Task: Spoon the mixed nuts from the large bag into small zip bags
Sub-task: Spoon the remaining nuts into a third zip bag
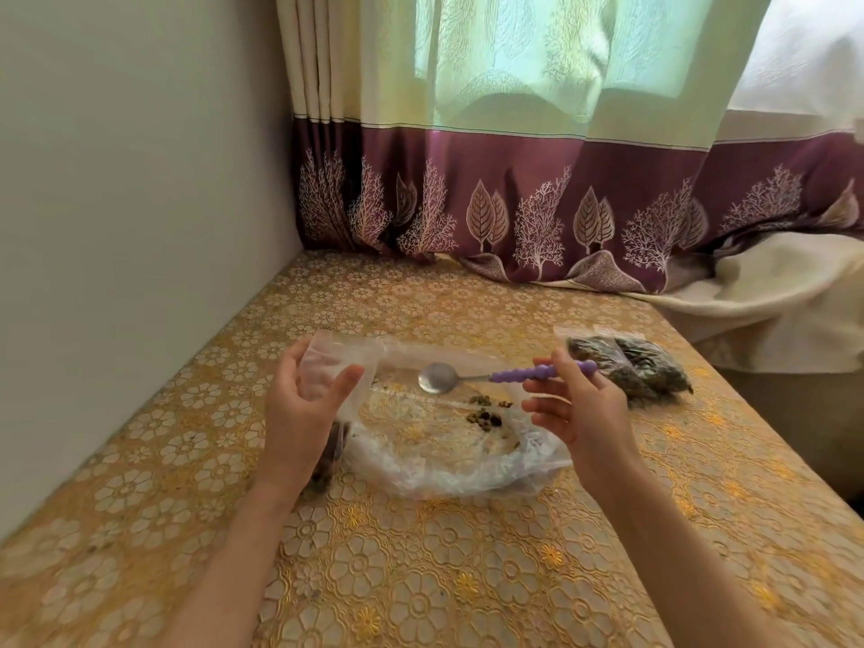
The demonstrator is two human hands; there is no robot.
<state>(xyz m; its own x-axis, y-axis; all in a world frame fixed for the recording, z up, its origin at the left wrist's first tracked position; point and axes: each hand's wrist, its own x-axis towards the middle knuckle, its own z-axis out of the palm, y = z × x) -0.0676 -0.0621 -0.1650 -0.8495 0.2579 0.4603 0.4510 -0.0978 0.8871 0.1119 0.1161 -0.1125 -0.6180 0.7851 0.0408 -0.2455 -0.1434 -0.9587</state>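
The large clear bag (pixel 449 456) lies flat and crumpled in the middle of the table, with only a few nuts (pixel 486 416) left inside. My left hand (pixel 299 409) holds a small clear zip bag (pixel 327 362) upright at its left edge, fingers curled round it; dark nuts show at the small bag's bottom behind my wrist. My right hand (pixel 579 404) pinches the purple beaded handle of a metal spoon (pixel 437 377). The spoon's bowl looks empty and hovers over the large bag, pointing left toward the small bag.
A filled, sealed small zip bag (pixel 631 367) of nuts lies at the right of the table (pixel 421 577), which has a gold floral cover. A wall runs along the left, a curtain hangs at the back, and a cream blanket (pixel 771 311) sits at the far right.
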